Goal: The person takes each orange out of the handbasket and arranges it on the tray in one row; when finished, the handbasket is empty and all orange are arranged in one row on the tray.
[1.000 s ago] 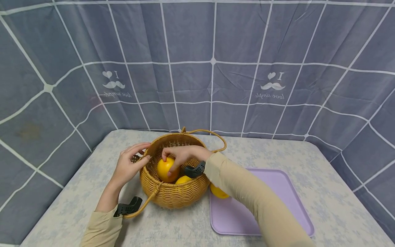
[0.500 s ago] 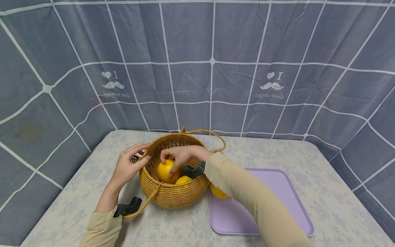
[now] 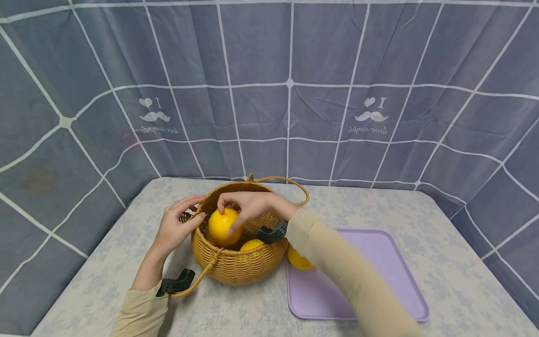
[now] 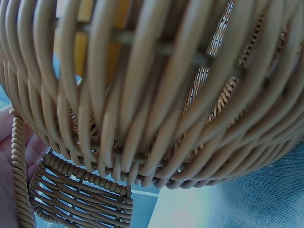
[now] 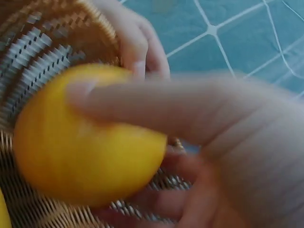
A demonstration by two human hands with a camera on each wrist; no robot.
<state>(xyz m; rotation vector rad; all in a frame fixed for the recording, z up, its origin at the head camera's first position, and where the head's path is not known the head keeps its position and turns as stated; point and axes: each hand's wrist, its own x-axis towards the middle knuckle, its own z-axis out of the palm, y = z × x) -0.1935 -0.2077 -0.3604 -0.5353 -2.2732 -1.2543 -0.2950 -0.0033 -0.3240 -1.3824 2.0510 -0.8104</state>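
Observation:
In the head view a round wicker basket (image 3: 237, 269) stands on the table, with an orange (image 3: 223, 229) in my right hand (image 3: 250, 204) over its left inner side. Thumb and fingers pinch the fruit, which the right wrist view shows large and smooth. A second yellow-orange fruit (image 3: 251, 245) lies lower inside, partly hidden by the rim. My left hand (image 3: 174, 224) grips the basket's left rim beside a small woven tab; the left wrist view shows this tab (image 4: 83, 194) close to the fingers. A third fruit (image 3: 298, 260) sits outside, partly behind my right sleeve.
A lilac tray (image 3: 379, 267) lies right of the basket, partly under my right forearm. One basket handle (image 3: 301, 187) leans out at the back right; the other (image 3: 195, 283) hangs toward my left wrist. A grey checked curtain (image 3: 269, 112) stands behind the table.
My right hand has lifted the orange a little, up and to the left within the basket. The left hand stays on the rim.

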